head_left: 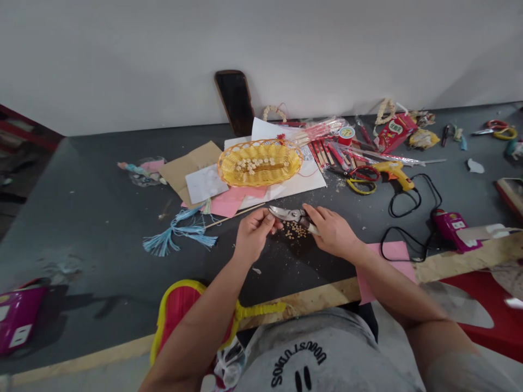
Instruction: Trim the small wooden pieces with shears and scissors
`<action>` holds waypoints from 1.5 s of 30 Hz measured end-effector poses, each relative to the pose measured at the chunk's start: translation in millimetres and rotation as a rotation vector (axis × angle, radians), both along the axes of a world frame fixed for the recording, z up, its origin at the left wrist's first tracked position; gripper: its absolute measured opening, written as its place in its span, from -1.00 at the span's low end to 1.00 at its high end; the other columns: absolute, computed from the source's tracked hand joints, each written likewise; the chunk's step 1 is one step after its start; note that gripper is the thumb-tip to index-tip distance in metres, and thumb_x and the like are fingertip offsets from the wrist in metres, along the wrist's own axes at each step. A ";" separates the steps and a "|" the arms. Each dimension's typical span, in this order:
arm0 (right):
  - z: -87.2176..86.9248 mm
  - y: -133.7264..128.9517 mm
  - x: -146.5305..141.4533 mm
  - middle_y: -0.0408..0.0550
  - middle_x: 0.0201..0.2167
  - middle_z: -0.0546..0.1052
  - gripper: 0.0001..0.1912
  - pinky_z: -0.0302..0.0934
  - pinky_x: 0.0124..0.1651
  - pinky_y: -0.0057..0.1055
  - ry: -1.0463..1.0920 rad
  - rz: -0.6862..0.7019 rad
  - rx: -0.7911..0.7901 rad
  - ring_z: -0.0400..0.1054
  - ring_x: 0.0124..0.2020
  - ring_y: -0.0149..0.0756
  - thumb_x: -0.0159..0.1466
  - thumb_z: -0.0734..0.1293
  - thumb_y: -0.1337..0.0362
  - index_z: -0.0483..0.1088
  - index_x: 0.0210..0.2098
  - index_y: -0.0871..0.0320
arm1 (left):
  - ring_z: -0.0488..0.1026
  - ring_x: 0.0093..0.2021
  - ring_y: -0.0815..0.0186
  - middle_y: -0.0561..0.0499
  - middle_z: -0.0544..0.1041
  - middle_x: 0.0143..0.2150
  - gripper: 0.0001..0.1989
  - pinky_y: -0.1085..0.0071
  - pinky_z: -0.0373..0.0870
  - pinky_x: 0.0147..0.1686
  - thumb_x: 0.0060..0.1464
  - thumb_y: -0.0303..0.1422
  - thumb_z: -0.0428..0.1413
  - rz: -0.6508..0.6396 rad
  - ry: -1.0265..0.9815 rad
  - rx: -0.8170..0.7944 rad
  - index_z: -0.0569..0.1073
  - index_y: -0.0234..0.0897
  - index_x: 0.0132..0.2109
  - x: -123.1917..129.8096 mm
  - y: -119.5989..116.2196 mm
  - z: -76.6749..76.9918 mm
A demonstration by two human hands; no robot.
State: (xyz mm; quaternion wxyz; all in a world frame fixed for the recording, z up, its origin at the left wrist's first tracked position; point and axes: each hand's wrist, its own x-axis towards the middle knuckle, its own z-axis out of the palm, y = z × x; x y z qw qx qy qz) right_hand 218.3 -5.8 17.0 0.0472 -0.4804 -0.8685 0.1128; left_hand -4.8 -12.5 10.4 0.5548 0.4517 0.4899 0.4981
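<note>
My right hand (333,231) is wrapped round the handles of a pair of pruning shears (291,214), whose blades point left. At the blade tips, the thumb and forefinger of my left hand (254,233) pinch together; whatever is between them is too small to make out. Just past that hand, a thin wooden stick (229,217) slants up from the left. Small tan cut pieces (297,231) lie scattered on the dark table below the shears. Beyond my hands, a yellow woven basket (261,177) holds several small pale pieces (254,163).
A blue tassel (180,231) lies to the left. On the right are a yellow glue gun (395,173), scissors (362,179) and a purple power strip (455,230) with black cord. A phone (236,100) leans on the wall. A pink-and-yellow object (177,305) sits at the front edge.
</note>
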 end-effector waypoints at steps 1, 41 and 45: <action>-0.6 0.7 0.5 0.19 0.07 0.44 -0.31 0.25 0.04 -0.18 0.004 -0.001 0.004 0.35 0.00 -0.05 0.26 0.19 0.36 0.02 0.36 0.28 | 0.31 -0.53 0.41 -0.03 0.56 -0.46 -0.69 0.45 0.25 -0.47 0.12 -0.12 0.19 -0.008 0.024 0.011 0.51 -0.31 -0.37 -0.9 0.1 0.1; 2.5 -1.5 -2.1 0.14 0.03 0.45 -0.34 0.27 0.00 -0.24 -0.022 -0.004 -0.044 0.40 -0.08 -0.11 0.24 0.19 0.39 0.07 0.33 0.22 | 0.26 -0.57 0.43 0.00 0.51 -0.52 -0.69 0.47 0.21 -0.52 0.07 -0.14 0.21 0.039 -0.007 -0.025 0.47 -0.31 -0.44 1.7 0.5 1.9; 0.6 0.0 -0.1 0.20 0.10 0.43 -0.29 0.24 0.05 -0.19 -0.021 -0.016 -0.001 0.36 0.02 -0.06 0.25 0.19 0.38 -0.01 0.38 0.26 | 0.31 -0.50 0.41 0.00 0.55 -0.44 -0.75 0.47 0.25 -0.45 0.11 -0.17 0.19 0.026 0.092 0.041 0.54 -0.30 -0.32 -1.2 1.6 -0.3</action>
